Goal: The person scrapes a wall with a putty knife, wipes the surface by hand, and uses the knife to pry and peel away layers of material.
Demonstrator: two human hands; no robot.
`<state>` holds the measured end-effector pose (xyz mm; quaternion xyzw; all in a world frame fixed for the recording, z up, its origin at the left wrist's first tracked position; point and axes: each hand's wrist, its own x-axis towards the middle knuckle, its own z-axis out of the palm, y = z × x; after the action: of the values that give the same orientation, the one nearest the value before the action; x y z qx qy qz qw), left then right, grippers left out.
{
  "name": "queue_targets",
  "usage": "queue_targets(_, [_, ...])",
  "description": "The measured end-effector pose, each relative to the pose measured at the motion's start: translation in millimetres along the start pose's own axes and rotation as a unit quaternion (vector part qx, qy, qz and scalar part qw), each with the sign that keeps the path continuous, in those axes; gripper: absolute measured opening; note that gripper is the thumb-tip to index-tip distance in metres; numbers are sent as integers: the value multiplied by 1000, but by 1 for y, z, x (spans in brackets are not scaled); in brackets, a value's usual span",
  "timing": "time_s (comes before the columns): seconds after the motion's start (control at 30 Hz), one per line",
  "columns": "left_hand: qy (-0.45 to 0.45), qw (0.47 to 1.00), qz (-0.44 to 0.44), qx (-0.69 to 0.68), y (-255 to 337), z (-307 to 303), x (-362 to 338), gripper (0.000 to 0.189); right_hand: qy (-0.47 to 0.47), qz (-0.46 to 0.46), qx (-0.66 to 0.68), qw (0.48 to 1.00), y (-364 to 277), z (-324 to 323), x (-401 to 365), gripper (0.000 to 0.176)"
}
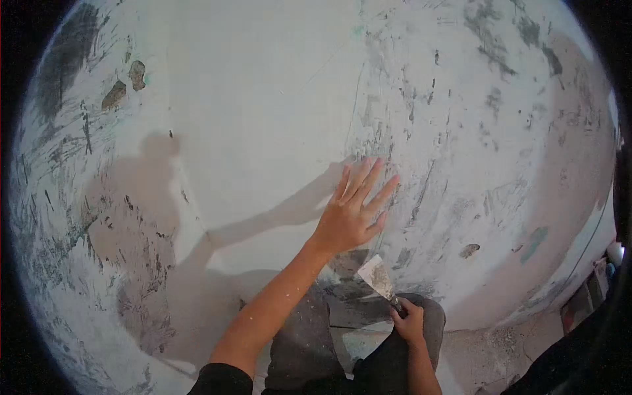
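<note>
A pale wall (250,85) with dark scrape marks and patches fills most of the view. My left hand (352,207) lies against it near the middle, fingers spread and holding nothing. Lower down, my right hand (409,320) is wrapped round the dark handle of a scraper (378,276) beside my right knee. The scraper's broad blade points up and to the left and is coated with whitish material. A gap separates the blade from my left hand.
My bent legs (306,336) are close to the wall's foot. Rough floor (487,355) shows at the lower right, with several partly hidden items at the far right edge. Shadows fall on the wall at the left.
</note>
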<state>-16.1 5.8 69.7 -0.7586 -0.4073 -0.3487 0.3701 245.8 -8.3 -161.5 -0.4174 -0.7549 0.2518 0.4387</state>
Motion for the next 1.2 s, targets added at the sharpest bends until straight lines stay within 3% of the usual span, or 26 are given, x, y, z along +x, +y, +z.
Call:
queue_targets(0.17, [83, 987, -128, -52, -6, -3, -3, 65, -12, 23, 17, 1000, -4, -2, -1, 30])
queue_targets(0.2, [82, 987, -129, -53, -6, -3, -4, 65, -19, 28, 1, 999, -5, -2, -1, 29])
queue_targets(0.27, [-25, 999, -21, -41, -5, -4, -4, 66, -25, 32, -15, 999, -4, -1, 1, 29])
queue_targets(0.33, [-5, 999, -30, -16, -1, -8, -2, 66, -14, -5, -5, 1000, 1, 1, 0, 29])
queue_targets(0.5, [14, 998, -59, -25, -1, -7, -2, 65, -9, 8, 8, 1000, 2, 1, 0, 30])
queue_targets(0.6, [12, 999, -23, -39, 4, -12, -3, 63, -14, 8, 1, 1000, 1, 0, 0, 30])
queue_targets(0.7, [61, 995, -75, 34, 5, -16, -2, 60, -16, 4, -7, 1000, 4, 1, -1, 30])
queue_targets(0.77, [54, 994, -32, -87, 0, -11, -7, 58, -15, -2, -12, 1000, 0, -1, 1, 30])
queue_targets(0.87, [21, 995, 3, -99, 10, -7, -21, 56, -9, -14, -6, 1000, -8, -2, 1, 28])
queue_targets(1.03, [21, 998, -28, -56, 7, -5, -33, 58, -12, 7, 3, 1000, -1, -2, 0, 27])
queue_targets(1.1, [35, 994, -106, 8, 2, -7, -31, 63, -9, 14, -1, 1000, -7, -3, -2, 27])
queue_targets(1.2, [23, 991, -123, 36, -4, -9, -32, 67, -1, 10, 2, 1000, -9, -1, 3, 26])
